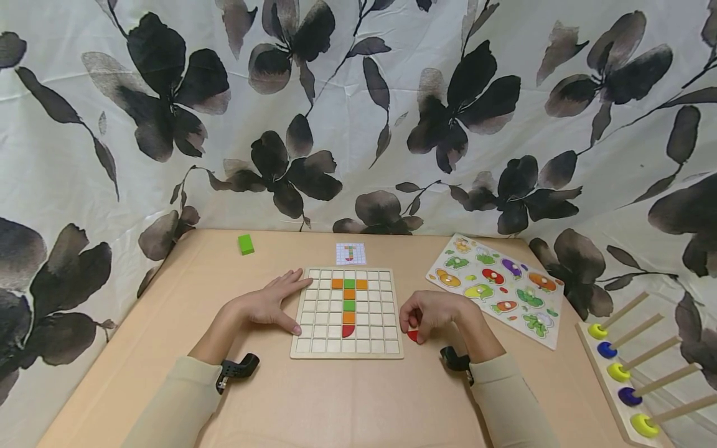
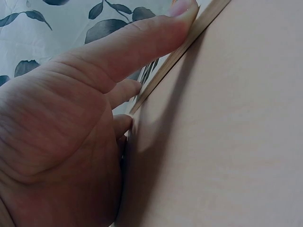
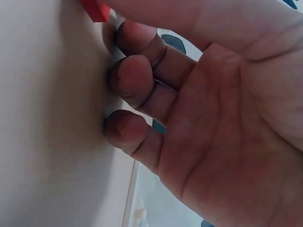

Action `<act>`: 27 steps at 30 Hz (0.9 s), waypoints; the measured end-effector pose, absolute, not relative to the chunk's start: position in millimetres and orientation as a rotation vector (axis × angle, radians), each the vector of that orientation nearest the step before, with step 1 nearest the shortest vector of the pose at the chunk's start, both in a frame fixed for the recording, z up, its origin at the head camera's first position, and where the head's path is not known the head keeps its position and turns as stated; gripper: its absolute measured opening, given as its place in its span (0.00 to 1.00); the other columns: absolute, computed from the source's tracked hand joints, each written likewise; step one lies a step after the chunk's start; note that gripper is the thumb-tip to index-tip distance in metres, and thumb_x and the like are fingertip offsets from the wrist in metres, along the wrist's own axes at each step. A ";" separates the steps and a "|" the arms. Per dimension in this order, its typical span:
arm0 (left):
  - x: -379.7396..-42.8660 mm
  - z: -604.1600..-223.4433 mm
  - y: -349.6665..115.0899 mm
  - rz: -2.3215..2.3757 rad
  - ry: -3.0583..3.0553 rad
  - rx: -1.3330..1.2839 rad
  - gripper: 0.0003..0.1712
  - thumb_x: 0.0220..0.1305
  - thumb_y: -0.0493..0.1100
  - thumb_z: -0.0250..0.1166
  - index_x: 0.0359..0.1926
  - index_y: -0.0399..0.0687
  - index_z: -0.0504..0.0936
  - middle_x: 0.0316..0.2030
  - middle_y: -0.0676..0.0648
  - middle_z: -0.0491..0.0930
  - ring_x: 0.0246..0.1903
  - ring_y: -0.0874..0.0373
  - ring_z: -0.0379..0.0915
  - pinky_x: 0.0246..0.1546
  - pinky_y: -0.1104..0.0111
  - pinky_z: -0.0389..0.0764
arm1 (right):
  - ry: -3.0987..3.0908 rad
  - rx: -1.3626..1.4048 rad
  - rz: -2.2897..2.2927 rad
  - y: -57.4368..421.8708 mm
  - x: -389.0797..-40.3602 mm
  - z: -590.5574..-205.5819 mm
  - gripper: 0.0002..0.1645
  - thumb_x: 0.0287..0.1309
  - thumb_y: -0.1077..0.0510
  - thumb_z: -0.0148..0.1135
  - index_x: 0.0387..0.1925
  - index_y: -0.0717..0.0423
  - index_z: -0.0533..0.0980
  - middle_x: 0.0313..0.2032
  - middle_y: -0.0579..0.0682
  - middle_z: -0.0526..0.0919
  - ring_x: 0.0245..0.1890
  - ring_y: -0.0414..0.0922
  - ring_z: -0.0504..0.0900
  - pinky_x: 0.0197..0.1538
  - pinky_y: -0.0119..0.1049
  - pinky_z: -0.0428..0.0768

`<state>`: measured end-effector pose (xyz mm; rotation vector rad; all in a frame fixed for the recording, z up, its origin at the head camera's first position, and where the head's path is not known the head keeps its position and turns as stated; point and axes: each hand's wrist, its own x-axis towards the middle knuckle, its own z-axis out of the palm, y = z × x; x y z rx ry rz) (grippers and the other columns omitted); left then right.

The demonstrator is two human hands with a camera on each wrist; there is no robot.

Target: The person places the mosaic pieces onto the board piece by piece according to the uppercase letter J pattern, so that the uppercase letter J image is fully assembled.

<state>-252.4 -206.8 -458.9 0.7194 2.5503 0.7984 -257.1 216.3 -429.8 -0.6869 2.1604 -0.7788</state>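
Observation:
A wooden grid board (image 1: 319, 348) lies on the table with orange and green squares and a red half-round piece (image 1: 348, 331) set in a T-like shape. My left hand (image 1: 269, 303) rests at the board's left side, fingers stretched out and thumb on its edge (image 2: 187, 45). Just right of the board, my right hand (image 1: 437, 313) has its fingers curled down to the tabletop. Between its thumb and forefinger it pinches a second red half-round piece (image 1: 412, 336), partly hidden by the fingers. The right wrist view catches only a corner of that red piece (image 3: 97, 12).
A pattern card (image 1: 358, 254) lies behind the board. To the back left is a green block (image 1: 246, 244). A white vegetable-picture board (image 1: 465, 274) lies at right, and a peg stand (image 1: 610, 379) with yellow and blue rings stands at the right edge. Floral cloth (image 1: 347, 106) hangs behind.

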 end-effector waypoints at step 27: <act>-253.5 -460.8 -206.9 0.793 2.558 0.736 0.69 0.46 0.65 0.81 0.83 0.53 0.54 0.84 0.37 0.36 0.82 0.34 0.27 0.78 0.33 0.37 | 2.215 -0.702 -0.805 216.5 -256.8 -428.2 0.14 0.46 0.72 0.79 0.34 0.58 0.85 0.27 0.50 0.80 0.31 0.45 0.75 0.36 0.36 0.74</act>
